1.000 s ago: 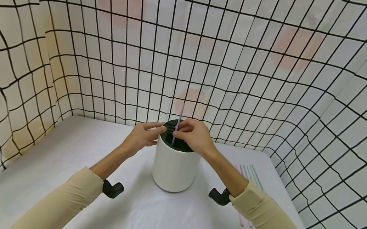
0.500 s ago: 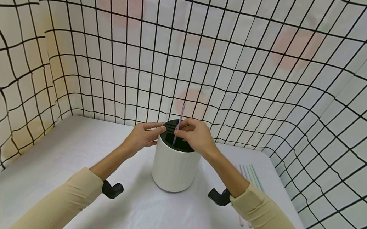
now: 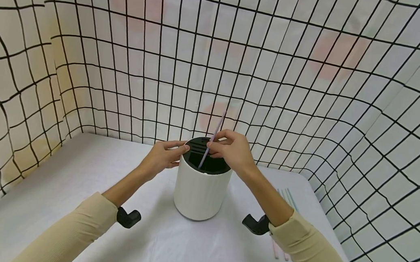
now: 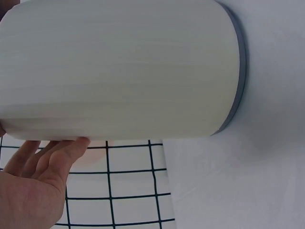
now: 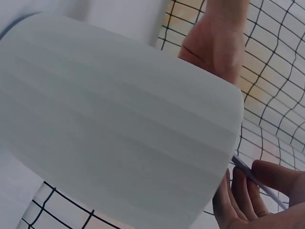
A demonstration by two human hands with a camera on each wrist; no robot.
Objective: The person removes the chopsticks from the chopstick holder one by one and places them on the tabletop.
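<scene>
A white ribbed cylinder holder (image 3: 200,191) with a black slotted top (image 3: 201,152) stands on the white table (image 3: 63,185). My right hand (image 3: 232,151) pinches a pale purple straw (image 3: 213,141), tilted to the right, its lower end inside the black top. My left hand (image 3: 166,156) rests against the holder's left rim with straight fingers. The left wrist view shows the holder's side (image 4: 119,67) and my left hand's fingers (image 4: 52,160) beside it. In the right wrist view the holder (image 5: 114,129) fills the frame, and the straw (image 5: 255,179) lies across my right fingers (image 5: 267,200).
Several pastel straws (image 3: 287,201) lie on the table to the right of the holder, partly hidden by my right forearm. A cloth wall with a black grid (image 3: 307,93) closes in the table at the back and both sides.
My right hand has moved slightly right and up, tilting the straw's top end to the right. The left hand and the holder have stayed still.
</scene>
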